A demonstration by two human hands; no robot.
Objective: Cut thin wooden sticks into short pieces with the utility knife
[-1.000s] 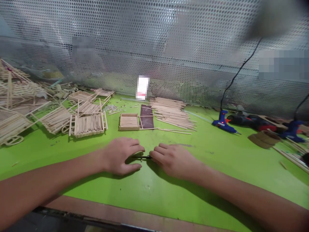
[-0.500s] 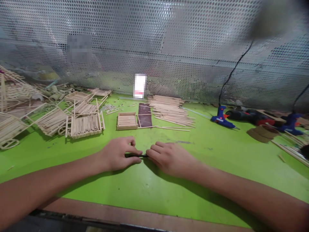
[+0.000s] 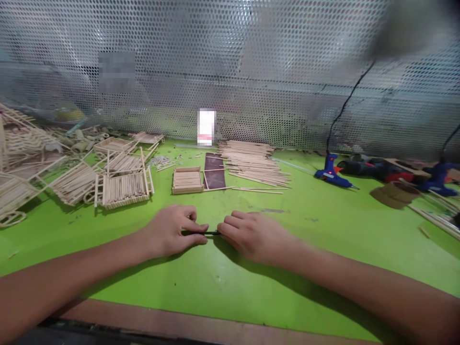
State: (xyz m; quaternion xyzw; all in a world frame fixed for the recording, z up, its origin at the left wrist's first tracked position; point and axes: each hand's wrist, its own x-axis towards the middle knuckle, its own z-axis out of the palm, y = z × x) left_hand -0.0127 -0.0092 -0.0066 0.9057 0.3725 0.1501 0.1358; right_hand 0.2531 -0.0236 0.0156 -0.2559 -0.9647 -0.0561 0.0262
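The thin black rod (image 3: 212,233) lies crosswise in the narrow gap between the two hands, only a short length of it bare; its left part runs between the thumb and forefinger of the left hand (image 3: 166,233), which pinch it; its right end goes in under the bent fingers of the right hand (image 3: 257,238), which are folded down over it, so the shape of that end cannot be told; both hands are low over the green tabletop (image 3: 215,282), palms inward, knuckles up, the fingertips of one near those of the other but apart; whether the rod touches the surface cannot be made out; beyond the hands and well apart from the rod stands a small shallow tray of pale sticks (image 3: 187,182), just left of a dark brown slab (image 3: 215,181) with a few sticks across it; to the slab's right a heap of loose sticks (image 3: 251,163) lies roughly side by side; farther left sits a cart-like stick model (image 3: 124,189), with more stick pieces behind and beside it; on the right a blue glue gun (image 3: 329,172) rests with a small red light showing, a brown curved piece (image 3: 395,195) to its right; a perforated metal screen (image 3: 230,62) rises behind everything.
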